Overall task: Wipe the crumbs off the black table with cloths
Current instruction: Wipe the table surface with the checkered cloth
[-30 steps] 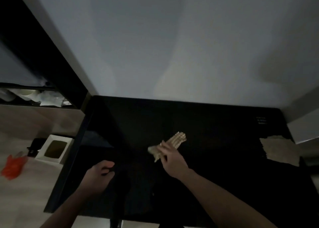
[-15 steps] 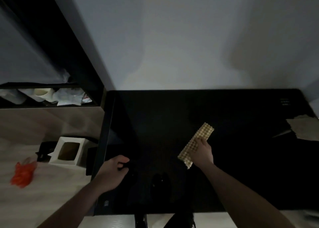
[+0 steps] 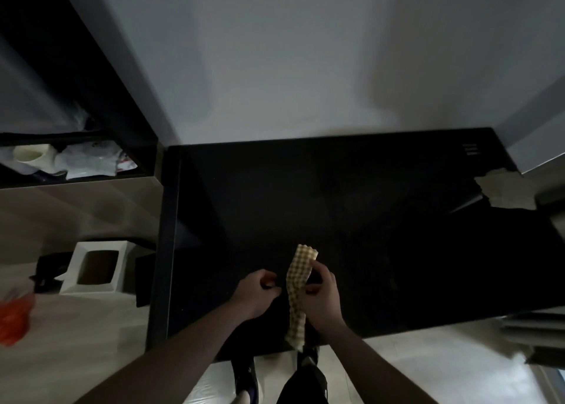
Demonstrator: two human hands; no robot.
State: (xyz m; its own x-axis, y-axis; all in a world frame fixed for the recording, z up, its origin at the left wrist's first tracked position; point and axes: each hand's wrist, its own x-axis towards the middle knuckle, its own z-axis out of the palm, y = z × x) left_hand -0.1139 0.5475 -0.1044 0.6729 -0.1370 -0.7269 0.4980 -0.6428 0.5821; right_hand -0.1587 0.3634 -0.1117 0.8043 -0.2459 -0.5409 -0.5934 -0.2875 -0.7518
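The black table fills the middle of the view; the light is too dim to show crumbs on it. My right hand grips a yellow checked cloth near the front edge. The cloth runs lengthwise toward me, and its lower end hangs past the edge. My left hand is just left of the cloth with its fingers curled on what looks like a dark cloth, hard to make out against the table.
A torn brown sheet lies at the table's far right edge. On the floor to the left are a white box and an orange bag. A shelf holds white items. My shoes are below the front edge.
My right hand has drawn the checked cloth from mid-table back to the front edge. My left hand has moved right until it sits beside the right hand.
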